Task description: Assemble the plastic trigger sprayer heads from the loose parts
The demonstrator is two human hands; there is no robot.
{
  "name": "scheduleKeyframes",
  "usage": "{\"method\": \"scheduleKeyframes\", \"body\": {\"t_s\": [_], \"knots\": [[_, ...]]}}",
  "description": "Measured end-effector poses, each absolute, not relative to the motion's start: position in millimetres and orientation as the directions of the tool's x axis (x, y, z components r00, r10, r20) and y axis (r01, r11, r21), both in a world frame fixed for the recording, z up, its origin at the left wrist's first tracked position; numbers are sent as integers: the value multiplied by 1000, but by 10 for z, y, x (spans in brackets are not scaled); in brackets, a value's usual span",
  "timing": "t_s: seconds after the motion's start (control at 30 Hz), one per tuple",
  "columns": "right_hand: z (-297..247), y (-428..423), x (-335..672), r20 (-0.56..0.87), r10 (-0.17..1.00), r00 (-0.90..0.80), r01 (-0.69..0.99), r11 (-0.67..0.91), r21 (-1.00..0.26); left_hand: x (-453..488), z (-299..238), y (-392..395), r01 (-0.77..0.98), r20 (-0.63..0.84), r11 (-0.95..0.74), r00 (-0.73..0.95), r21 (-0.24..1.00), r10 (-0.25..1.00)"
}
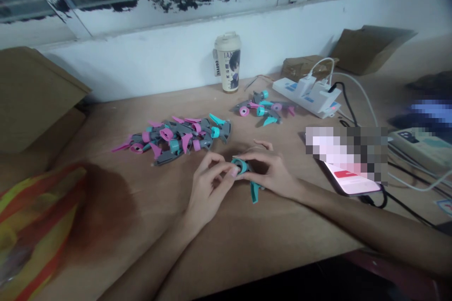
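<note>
Near the table's front, my right hand [273, 171] grips a teal-and-grey plastic toy piece [254, 192], thumb below and fingers over the top. The piece has a round teal ring facing left and a teal fin hanging down. My left hand [206, 190] is closed in a pinch at the ring's opening, thumb and forefinger touching it. Any small part between those fingertips is hidden. Beyond my left hand lies a heap of similar grey pieces [181, 129] with pink or teal rings and fins. A smaller group of such pieces [266, 107] lies further back.
A lidded coffee cup [230, 63] stands by the wall. At right are a white power strip [293, 89] with chargers and cables, and a lit phone [349, 181]. Cardboard boxes [35, 103] and a red-and-yellow bag [38, 216] occupy the left side.
</note>
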State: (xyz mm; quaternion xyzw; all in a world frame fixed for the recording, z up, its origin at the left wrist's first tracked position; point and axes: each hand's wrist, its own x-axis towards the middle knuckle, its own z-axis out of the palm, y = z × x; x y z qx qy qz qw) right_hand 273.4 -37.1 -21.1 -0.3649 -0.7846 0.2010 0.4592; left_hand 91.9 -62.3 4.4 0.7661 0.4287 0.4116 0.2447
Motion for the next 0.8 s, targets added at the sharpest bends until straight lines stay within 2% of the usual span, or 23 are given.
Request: {"method": "scheduleKeyframes", "body": {"t_s": [0.23,0.53,0.7,0.8], "knots": [[-184,-406,2706,583,743,-328,351,669,-655,922,4,-628,415,466,-533,260,738,846],[-210,-395,2689,615,719,-323,353,695,-627,930,11,-614,423,423,-488,244,764,873],[-230,-358,2693,591,747,-305,399,663,-633,923,-35,-600,447,346,-397,194,802,918],[-230,-328,2695,580,768,-272,425,636,-644,902,-41,-595,453,364,-391,150,801,919]]}}
